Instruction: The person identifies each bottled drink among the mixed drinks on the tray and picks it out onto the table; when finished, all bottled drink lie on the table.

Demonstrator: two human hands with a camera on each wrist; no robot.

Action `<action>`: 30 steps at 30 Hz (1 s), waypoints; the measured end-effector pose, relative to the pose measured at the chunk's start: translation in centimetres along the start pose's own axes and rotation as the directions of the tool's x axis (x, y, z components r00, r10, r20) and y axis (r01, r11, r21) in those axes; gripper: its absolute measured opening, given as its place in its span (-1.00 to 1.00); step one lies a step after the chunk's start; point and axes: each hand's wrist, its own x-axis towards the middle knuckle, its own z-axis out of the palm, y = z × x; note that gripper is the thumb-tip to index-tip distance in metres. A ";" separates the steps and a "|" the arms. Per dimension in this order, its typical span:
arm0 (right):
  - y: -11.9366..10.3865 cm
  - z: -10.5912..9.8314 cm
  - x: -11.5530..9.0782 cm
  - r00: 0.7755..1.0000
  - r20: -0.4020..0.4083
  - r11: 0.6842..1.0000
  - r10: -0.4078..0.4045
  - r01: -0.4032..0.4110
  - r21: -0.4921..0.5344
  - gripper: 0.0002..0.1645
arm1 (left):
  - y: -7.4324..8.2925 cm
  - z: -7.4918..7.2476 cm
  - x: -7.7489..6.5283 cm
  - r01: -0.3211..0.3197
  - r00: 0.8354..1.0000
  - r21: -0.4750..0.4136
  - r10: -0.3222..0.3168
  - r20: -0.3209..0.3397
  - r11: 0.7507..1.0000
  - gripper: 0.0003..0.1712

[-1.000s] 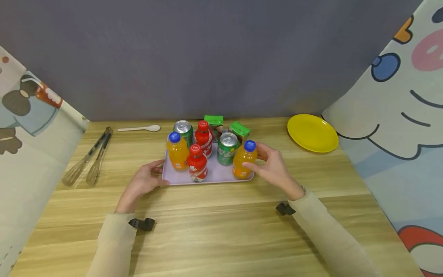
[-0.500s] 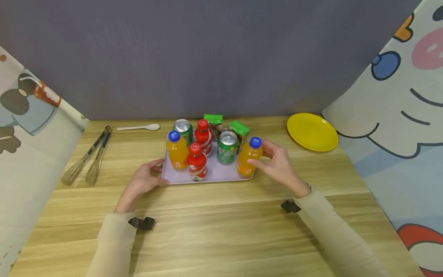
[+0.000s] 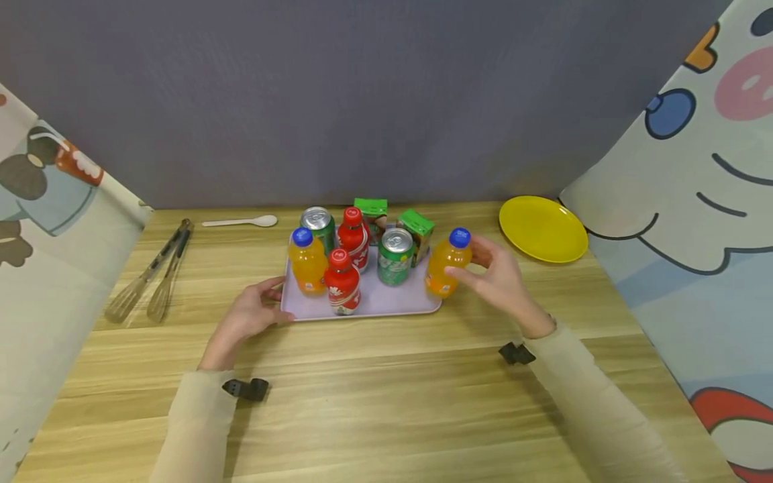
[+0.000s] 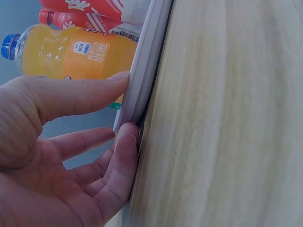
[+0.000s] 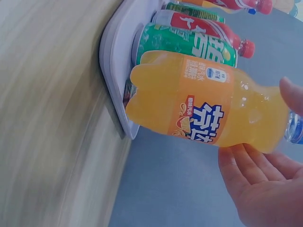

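Note:
A lilac tray [image 3: 386,305] carries several drinks. My left hand [image 3: 253,314] grips the tray's left front corner, thumb [image 4: 94,94] on the rim and fingers against the outer side. My right hand [image 3: 498,278] holds an orange soda bottle [image 3: 445,268] with a blue cap between thumb and fingers, over the tray's right end. In the right wrist view the bottle [image 5: 184,99] is tilted, its base above the tray edge. Still on the tray stand another orange soda bottle [image 3: 309,265], two red bottles [image 3: 344,288], two green cans [image 3: 395,261] and two green-topped drink cartons [image 3: 417,231].
A yellow plate [image 3: 543,229] lies at the back right of the wooden table [image 3: 374,402]. At the left are a pale spoon [image 3: 241,221] and long-handled metal tongs [image 3: 157,275]. A grey wall [image 3: 362,100] stands behind the tray.
My right hand has moved right and slightly back, lifting the orange soda bottle from the tray's front right corner. My left hand and the tray have stayed in place.

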 end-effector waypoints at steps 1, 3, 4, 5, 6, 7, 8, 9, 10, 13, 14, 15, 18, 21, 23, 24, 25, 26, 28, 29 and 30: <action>0.0 -0.1 0.1 1.000 -0.005 1.000 -0.007 0.007 -0.003 -0.41 | 0.0 0.0 0.0 0.004 1.000 0.000 -0.004 0.000 1.000 -0.03; 0.1 -0.4 0.2 1.000 -0.015 1.000 -0.018 0.017 -0.012 -0.41 | 0.0 0.0 0.0 0.012 1.000 -0.005 -0.012 0.000 1.000 -0.03; 0.2 -0.6 0.2 1.000 -0.020 1.000 -0.020 0.019 -0.013 -0.42 | 0.0 0.0 0.0 0.016 1.000 -0.007 -0.016 0.001 1.000 -0.03; 0.2 -0.7 0.3 1.000 -0.025 1.000 -0.019 0.019 -0.017 -0.42 | 0.1 0.0 0.0 0.018 1.000 -0.013 -0.018 0.004 1.000 -0.02; 0.3 -0.9 0.3 0.999 -0.031 1.000 -0.014 0.014 -0.023 -0.42 | 0.1 -0.1 0.0 0.023 1.000 -0.015 -0.023 0.003 1.000 -0.02; 0.3 -1.0 0.3 0.999 -0.037 1.000 -0.007 0.006 -0.030 -0.42 | 0.2 -0.1 0.0 0.026 1.000 -0.018 -0.026 0.002 1.000 -0.02; 0.4 -1.1 0.4 0.999 -0.039 0.999 0.003 -0.005 -0.035 -0.42 | 0.2 -0.1 0.0 0.026 1.000 -0.021 -0.025 0.003 0.999 -0.02; 0.5 -1.3 0.4 0.999 -0.042 0.999 0.013 -0.015 -0.037 -0.42 | 0.2 -0.1 0.0 0.025 1.000 -0.025 -0.025 0.005 0.999 -0.02; 0.6 -1.4 0.4 0.999 -0.044 0.999 0.022 -0.024 -0.040 -0.42 | 0.2 -0.1 0.0 0.023 1.000 -0.024 -0.023 0.005 0.999 -0.01; 1.0 -1.7 0.6 0.998 -0.049 0.999 0.038 -0.039 -0.024 -0.41 | 0.2 -0.1 0.0 0.023 1.000 -0.024 -0.022 0.003 0.999 -0.02; 1.2 -1.7 0.6 0.998 -0.050 0.999 0.039 -0.040 -0.020 -0.42 | 0.2 -0.1 0.0 0.021 1.000 -0.024 -0.021 0.007 1.000 -0.02; 1.3 -1.8 0.7 0.998 -0.053 0.999 0.038 -0.039 -0.017 -0.42 | 0.2 -0.1 0.0 0.023 1.000 -0.023 -0.023 0.007 0.999 -0.02; 1.7 -1.9 1.0 0.997 -0.062 0.999 0.039 -0.040 -0.018 -0.42 | 0.2 -0.1 -0.1 0.023 1.000 -0.017 -0.023 0.008 1.000 -0.01; 2.6 -2.0 1.3 0.996 -0.073 0.998 0.047 -0.049 -0.027 -0.42 | 0.2 -0.1 -0.1 0.023 1.000 -0.018 -0.023 0.007 1.000 -0.01; 3.4 -2.0 1.6 0.996 -0.076 0.998 0.052 -0.054 -0.019 -0.41 | 0.2 -0.1 -0.1 0.023 1.000 -0.017 -0.023 0.009 1.000 -0.01; 4.1 -2.0 1.8 0.996 -0.078 0.998 0.051 -0.053 -0.019 -0.40 | 0.2 -0.1 -0.1 0.022 1.000 -0.016 -0.022 0.010 1.000 -0.01; 4.7 -2.0 1.9 0.995 -0.081 0.998 0.053 -0.055 -0.020 -0.39 | 0.2 -0.1 0.0 0.023 1.000 -0.015 -0.023 0.010 1.000 -0.01; 5.4 -2.0 2.1 0.995 -0.084 0.998 0.053 -0.055 -0.019 -0.38 | 0.1 -0.1 0.0 0.023 1.000 -0.013 -0.022 0.011 1.000 -0.01; 6.2 -1.9 2.5 0.994 -0.087 0.998 0.062 -0.064 -0.022 -0.37 | 0.1 -0.1 -0.1 0.024 1.000 -0.011 -0.024 0.012 1.000 0.00; 6.8 -1.8 2.7 0.994 -0.091 0.997 0.066 -0.069 -0.028 -0.36 | 0.0 -0.1 -0.1 0.024 1.000 -0.012 -0.024 0.013 1.000 0.00; 6.9 -1.8 2.9 0.993 -0.093 0.997 0.072 -0.075 -0.034 -0.36 | 0.0 -0.1 -0.1 0.023 1.000 -0.013 -0.023 0.012 1.000 0.00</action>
